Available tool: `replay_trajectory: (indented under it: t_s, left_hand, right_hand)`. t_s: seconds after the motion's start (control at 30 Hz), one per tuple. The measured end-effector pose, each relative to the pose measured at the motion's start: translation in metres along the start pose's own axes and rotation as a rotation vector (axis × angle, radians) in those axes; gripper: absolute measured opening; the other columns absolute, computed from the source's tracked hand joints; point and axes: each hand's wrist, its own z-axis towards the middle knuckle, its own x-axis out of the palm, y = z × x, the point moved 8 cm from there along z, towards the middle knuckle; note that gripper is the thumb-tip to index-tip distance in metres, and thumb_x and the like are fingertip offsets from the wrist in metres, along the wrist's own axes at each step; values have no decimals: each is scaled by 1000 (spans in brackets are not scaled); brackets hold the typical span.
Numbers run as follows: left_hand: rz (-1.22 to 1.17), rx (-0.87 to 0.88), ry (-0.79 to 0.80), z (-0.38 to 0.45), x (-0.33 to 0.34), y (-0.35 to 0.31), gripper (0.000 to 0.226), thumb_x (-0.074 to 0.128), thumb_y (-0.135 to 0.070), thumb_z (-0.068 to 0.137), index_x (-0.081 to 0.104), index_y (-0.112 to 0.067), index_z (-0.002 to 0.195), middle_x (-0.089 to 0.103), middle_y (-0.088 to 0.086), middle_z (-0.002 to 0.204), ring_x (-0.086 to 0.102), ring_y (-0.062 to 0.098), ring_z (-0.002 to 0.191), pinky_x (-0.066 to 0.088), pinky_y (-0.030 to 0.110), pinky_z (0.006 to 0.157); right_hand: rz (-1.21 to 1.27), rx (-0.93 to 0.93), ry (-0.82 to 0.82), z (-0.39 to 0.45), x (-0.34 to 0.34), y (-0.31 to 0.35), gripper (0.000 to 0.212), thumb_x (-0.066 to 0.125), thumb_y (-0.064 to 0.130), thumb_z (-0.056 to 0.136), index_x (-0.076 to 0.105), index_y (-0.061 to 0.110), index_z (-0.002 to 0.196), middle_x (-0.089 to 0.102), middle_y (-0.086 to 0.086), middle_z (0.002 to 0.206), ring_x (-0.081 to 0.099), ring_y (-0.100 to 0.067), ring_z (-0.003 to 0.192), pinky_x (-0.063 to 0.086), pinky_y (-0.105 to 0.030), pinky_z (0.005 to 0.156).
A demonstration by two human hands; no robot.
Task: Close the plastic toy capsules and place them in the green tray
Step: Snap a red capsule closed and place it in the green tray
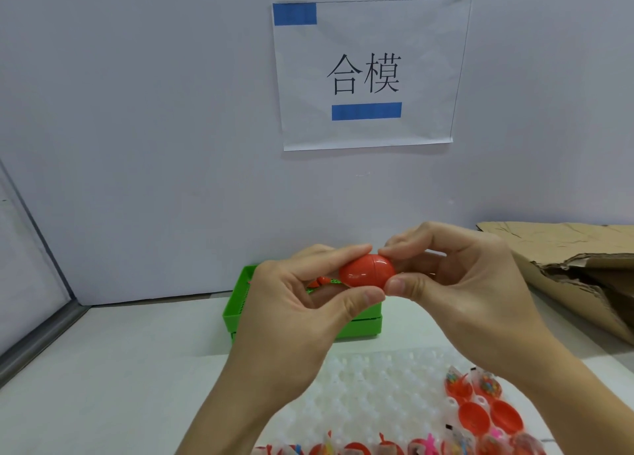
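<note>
A red egg-shaped capsule (367,270) is held between both hands above the green tray (236,312), its two halves joined. My left hand (302,303) pinches its left end with thumb below and fingers above. My right hand (456,276) pinches its right end the same way. The tray stands against the back wall, mostly hidden by my hands; a bit of something red and green (320,282) shows inside it. Several open red capsule halves (487,413) with small toys sit in a white moulded holder (370,389) at the front.
Crumpled brown cardboard (579,262) lies on the table at the right. A paper sign (367,73) hangs on the white back wall. A panel with a metal edge (37,338) closes off the left side. The white tabletop (113,369) stretches left of the holder.
</note>
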Motion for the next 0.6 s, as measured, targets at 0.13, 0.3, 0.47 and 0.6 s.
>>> replay_trajectory:
  t_s: [0.13, 0.3, 0.47, 0.6]
  left_hand:
    - [32, 25, -22, 0, 1, -1, 36, 76, -18, 66, 77, -16, 103, 74, -2, 88, 72, 9, 83, 55, 15, 76]
    - [145, 60, -113, -1, 0, 1, 33, 80, -7, 70, 77, -27, 95, 74, -13, 82, 70, 4, 78, 52, 12, 72]
    - [279, 115, -170, -3, -2, -2, 45, 76, 10, 72, 76, -30, 93, 72, -15, 81, 67, -1, 76, 49, 8, 69]
    - [317, 133, -187, -4, 1, -2, 50, 73, 16, 73, 76, -30, 93, 71, -12, 82, 67, 2, 78, 52, 12, 70]
  right_hand:
    - [19, -7, -14, 0, 0, 0, 14, 74, 9, 66, 72, 13, 79, 76, 3, 81, 75, -18, 78, 59, -21, 70]
    - [26, 9, -68, 0, -4, -6, 16, 76, 9, 60, 74, 15, 75, 74, 1, 79, 74, -18, 77, 59, -22, 71]
    - [-2, -13, -79, 0, -2, -9, 16, 77, 6, 61, 76, 14, 75, 74, -3, 76, 73, -18, 74, 59, -25, 71]
    - [-34, -30, -85, 0, -4, -7, 16, 78, -3, 62, 77, 10, 72, 71, -13, 73, 72, -24, 70, 60, -31, 71]
